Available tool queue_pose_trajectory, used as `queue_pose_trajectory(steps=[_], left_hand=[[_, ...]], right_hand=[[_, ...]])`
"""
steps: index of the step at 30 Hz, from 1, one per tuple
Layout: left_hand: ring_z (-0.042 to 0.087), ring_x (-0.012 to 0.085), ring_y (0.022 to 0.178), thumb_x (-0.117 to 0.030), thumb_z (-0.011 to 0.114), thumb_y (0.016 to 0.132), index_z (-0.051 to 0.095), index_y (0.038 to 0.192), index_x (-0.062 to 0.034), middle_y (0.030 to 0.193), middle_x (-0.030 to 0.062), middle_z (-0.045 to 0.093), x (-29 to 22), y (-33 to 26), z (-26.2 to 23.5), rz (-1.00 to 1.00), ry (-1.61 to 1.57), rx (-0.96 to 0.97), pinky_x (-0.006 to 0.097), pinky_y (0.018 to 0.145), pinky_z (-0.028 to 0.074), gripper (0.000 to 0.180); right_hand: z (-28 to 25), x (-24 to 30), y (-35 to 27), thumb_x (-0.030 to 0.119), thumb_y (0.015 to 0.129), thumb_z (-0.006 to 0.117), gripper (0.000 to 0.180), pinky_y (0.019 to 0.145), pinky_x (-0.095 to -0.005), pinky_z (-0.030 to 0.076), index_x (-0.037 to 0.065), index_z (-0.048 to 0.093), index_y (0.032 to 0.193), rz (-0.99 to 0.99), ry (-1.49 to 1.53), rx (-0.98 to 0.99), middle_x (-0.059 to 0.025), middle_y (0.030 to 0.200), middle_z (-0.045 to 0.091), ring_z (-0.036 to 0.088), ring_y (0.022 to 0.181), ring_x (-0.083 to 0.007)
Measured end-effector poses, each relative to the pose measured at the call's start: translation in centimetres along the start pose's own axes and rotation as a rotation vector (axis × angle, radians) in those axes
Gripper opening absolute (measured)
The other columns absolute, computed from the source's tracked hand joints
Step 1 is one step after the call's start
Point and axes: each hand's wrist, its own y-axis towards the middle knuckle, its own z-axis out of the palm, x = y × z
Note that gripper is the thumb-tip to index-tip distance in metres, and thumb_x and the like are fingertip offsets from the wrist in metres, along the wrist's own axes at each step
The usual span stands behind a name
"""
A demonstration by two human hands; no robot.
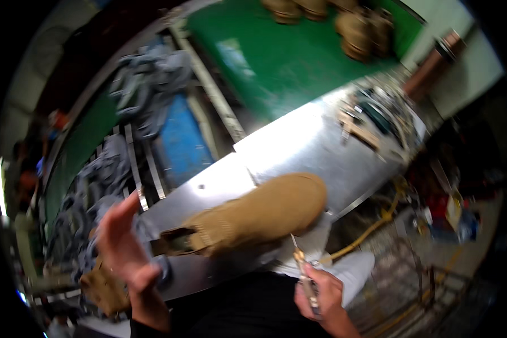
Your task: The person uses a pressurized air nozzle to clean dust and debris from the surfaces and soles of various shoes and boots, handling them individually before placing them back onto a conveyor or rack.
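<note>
A tan suede boot lies on its side across the metal bench, its toe to the right and its dark opening to the left. My left hand is raised beside that opening, open, thumb and fingers apart, holding nothing. Below the toe, my right hand is closed around a slim brass-coloured tool with a thin pale tip. This tip points up toward the boot's lower edge; I cannot tell whether it touches. A yellow hose runs close to the tool; whether they join is unclear.
More tan boots stand on the green surface beyond. Hand tools and cords lie at the bench's right end, near a brown cylinder. Grey cloth-like pieces are heaped at left; a tan piece sits at lower left.
</note>
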Motion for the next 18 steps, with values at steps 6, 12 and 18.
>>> queue_pose_trajectory(steps=[6,12,18], left_hand=[[0.065,0.0245,0.106,-0.013,0.084,0.066,0.047,0.135,-0.0023,0.12,0.0204,0.062,-0.7,1.1,0.2,-0.353,0.342,0.711,0.03,0.089,0.05,0.079],[0.063,0.0226,0.106,-0.026,0.071,0.082,0.047,0.131,0.0074,0.121,0.0138,0.061,0.8,0.0,3.5,-0.886,-0.397,0.007,0.031,0.094,0.048,0.064],[0.062,0.0163,0.096,-0.019,0.054,0.096,0.057,0.119,0.0022,0.11,0.008,0.064,13.1,14.0,12.1,-0.752,-0.612,-0.263,0.03,0.083,0.051,0.031]], right_hand=[[-4.7,-5.2,1.3,0.003,0.077,0.057,0.043,0.073,-0.0359,0.054,-0.009,0.054,0.118,0.019,-0.074,-0.164,-0.0193,0.084,0.068,0.067,0.073,-0.0245],[-4.4,-10.5,12.8,-0.001,0.073,0.062,0.048,0.079,-0.0401,0.05,0.002,0.059,0.121,-0.284,-0.481,-0.068,-0.0144,0.1,0.063,0.061,0.091,-0.0321],[-1.9,-12.9,17.4,0.012,0.078,0.06,0.047,0.085,-0.0368,0.046,0.005,0.058,0.125,-0.265,-0.589,0.019,-0.0085,0.105,0.062,0.057,0.099,-0.0265]])
